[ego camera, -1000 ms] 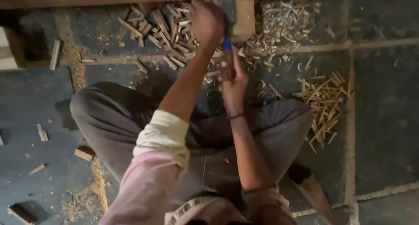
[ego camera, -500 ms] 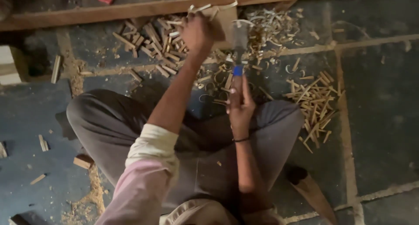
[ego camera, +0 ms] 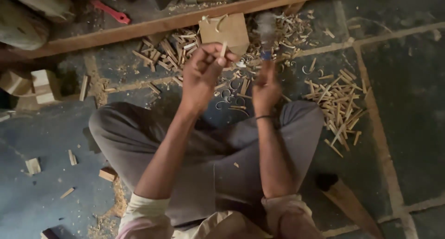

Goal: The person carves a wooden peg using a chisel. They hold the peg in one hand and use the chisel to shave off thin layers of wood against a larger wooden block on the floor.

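I sit cross-legged on a stone floor. My left hand (ego camera: 203, 77) pinches a small pale wooden stick (ego camera: 223, 49) upright above my knees. My right hand (ego camera: 266, 88) grips a tool with a blue handle (ego camera: 265, 55); its upper end is a motion blur, raised beside the stick. Just beyond both hands stands a small wooden block (ego camera: 229, 30) with curled shavings around it.
A pile of short cut sticks (ego camera: 340, 104) lies on the right, another heap (ego camera: 167, 51) at the upper left. A long wooden plank (ego camera: 139, 29) crosses the top. Wood offcuts (ego camera: 39, 84) sit at the left, a red tool (ego camera: 111, 13) behind the plank.
Both hands have drawn back from the wooden block toward my knees. The left hand now holds the stick up, and the tool has swung upward, blurred.
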